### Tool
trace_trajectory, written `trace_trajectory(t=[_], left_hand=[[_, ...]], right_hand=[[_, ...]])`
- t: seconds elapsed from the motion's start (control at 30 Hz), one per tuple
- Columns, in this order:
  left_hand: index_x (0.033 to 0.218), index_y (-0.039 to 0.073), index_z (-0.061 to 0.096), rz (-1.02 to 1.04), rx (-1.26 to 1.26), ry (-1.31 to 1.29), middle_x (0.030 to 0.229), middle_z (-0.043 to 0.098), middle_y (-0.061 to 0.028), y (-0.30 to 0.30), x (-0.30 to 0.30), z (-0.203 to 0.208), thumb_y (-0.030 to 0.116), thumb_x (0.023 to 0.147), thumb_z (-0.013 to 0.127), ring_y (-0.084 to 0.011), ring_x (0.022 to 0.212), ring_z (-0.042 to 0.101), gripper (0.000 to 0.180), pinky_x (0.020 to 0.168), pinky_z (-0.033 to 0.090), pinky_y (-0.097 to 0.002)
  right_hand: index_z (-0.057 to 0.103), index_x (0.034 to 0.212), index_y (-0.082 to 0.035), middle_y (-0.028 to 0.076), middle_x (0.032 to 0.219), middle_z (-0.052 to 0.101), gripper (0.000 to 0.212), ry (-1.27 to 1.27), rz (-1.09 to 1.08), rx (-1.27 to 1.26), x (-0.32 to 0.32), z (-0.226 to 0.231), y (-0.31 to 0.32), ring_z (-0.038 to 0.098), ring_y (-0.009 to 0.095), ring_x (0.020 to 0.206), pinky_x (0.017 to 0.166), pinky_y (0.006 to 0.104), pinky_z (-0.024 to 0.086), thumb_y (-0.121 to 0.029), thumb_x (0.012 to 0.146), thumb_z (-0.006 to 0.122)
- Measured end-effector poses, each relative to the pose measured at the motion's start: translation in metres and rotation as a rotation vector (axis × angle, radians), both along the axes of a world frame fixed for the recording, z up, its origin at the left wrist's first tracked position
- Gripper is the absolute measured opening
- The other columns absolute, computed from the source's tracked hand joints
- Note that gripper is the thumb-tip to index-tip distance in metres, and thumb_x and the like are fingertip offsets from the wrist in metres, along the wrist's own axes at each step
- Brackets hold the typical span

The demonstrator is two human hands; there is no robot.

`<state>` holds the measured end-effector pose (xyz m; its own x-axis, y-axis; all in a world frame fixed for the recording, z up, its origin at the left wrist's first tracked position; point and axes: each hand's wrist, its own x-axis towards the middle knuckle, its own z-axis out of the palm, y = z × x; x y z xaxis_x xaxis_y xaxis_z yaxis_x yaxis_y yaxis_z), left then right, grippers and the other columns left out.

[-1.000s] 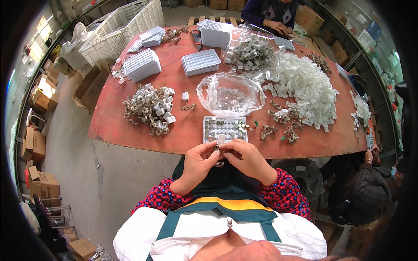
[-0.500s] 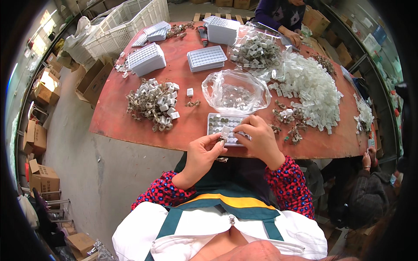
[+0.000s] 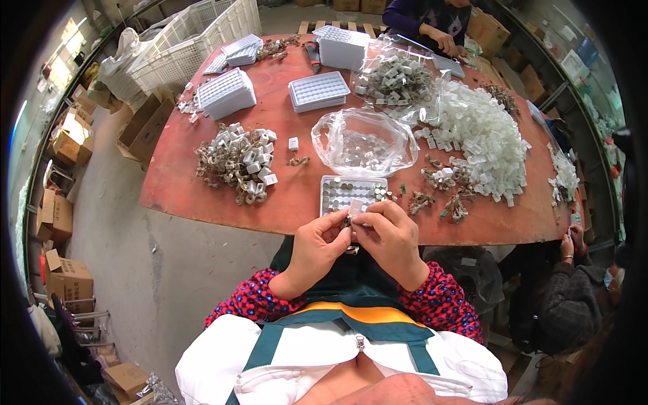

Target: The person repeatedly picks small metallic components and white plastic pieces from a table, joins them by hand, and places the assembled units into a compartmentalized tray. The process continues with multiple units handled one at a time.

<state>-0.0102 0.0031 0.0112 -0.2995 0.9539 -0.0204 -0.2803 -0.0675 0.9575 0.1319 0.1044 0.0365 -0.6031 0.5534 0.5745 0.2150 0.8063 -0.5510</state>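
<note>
Between the fingertips of both hands, above the table's near edge, is a small white translucent plastic case [image 3: 356,206] with a bit of brownish cord at its lower end. My left hand [image 3: 316,248] pinches its lower left side, thumb against fingers. Pressed to its right side are the thumb and forefinger of my right hand [image 3: 393,244]; whether they also hold something smaller is hidden. Just beyond the hands lies a white compartment tray [image 3: 325,181], partly covered by them, with round silvery discs like button cells in several of its pockets.
Past the tray sits an open clear bag [image 3: 322,138] of small discs. Left are a pile of corded white cases [image 3: 236,162] and tray stacks [image 3: 229,93]; right, a heap of translucent plastic pieces [image 3: 479,145]. Another person's hands [image 3: 442,40] work at the far side of the red table [image 3: 182,192].
My right hand has come from over the tray down and toward me to meet the left hand at the case. The far person's hands have shifted left.
</note>
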Motion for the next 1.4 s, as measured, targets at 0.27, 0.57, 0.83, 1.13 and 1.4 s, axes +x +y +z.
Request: trace_trajectory(t=[0.27,0.57,0.83,1.13,1.4], left_hand=[[0.14,-0.009,0.052,-0.042,0.019,-0.088,0.117,0.069,-0.0116,0.001,-0.004,-0.003,-0.001,0.099,0.057,-0.0156,0.102,0.07,0.042,0.084,0.058,-0.0249],[0.14,-0.01,0.051,0.002,0.063,-0.085,0.119,0.068,-0.0126,0.001,0.003,-0.009,-0.002,0.098,0.057,-0.016,0.103,0.069,0.043,0.086,0.058,-0.0262],[0.139,-0.012,0.051,0.011,-0.019,-0.129,0.116,0.069,-0.0131,0.003,-0.001,-0.01,-0.001,0.098,0.057,-0.0155,0.102,0.069,0.043,0.087,0.058,-0.0271],[0.141,-0.012,0.049,-0.023,0.005,-0.136,0.119,0.068,-0.0147,0.002,0.0,-0.011,-0.001,0.1,0.056,-0.0171,0.105,0.068,0.043,0.09,0.057,-0.0276],[0.142,-0.009,0.049,0.009,0.051,-0.089,0.12,0.067,-0.0115,-0.002,0.007,-0.014,-0.001,0.1,0.058,-0.0141,0.105,0.067,0.044,0.09,0.055,-0.0263]], right_hand=[[0.072,0.094,-0.007,0.006,0.091,0.065,0.014,-0.016,0.043,-0.017,0.0,0.0,0.002,0.066,0.026,0.08,0.067,0.0361,0.054,-0.008,0.08,0.077],[0.07,0.098,-0.005,0.009,0.094,0.066,0.013,-0.021,-0.058,-0.09,-0.002,-0.004,-0.011,0.068,0.028,0.08,0.067,0.0368,0.055,-0.008,0.086,0.073],[0.068,0.102,-0.001,0.011,0.096,0.065,0.014,0.038,0.023,-0.308,-0.003,-0.013,-0.008,0.068,0.026,0.076,0.065,0.0338,0.055,-0.004,0.089,0.071],[0.068,0.101,0.0,0.011,0.095,0.065,0.014,0.054,0.063,-0.331,0.0,-0.019,-0.001,0.068,0.026,0.077,0.065,0.0334,0.055,-0.003,0.088,0.072],[0.068,0.1,-0.002,0.01,0.095,0.066,0.014,0.018,0.011,-0.087,0.0,-0.007,-0.01,0.068,0.028,0.078,0.066,0.0352,0.056,-0.004,0.086,0.072]])
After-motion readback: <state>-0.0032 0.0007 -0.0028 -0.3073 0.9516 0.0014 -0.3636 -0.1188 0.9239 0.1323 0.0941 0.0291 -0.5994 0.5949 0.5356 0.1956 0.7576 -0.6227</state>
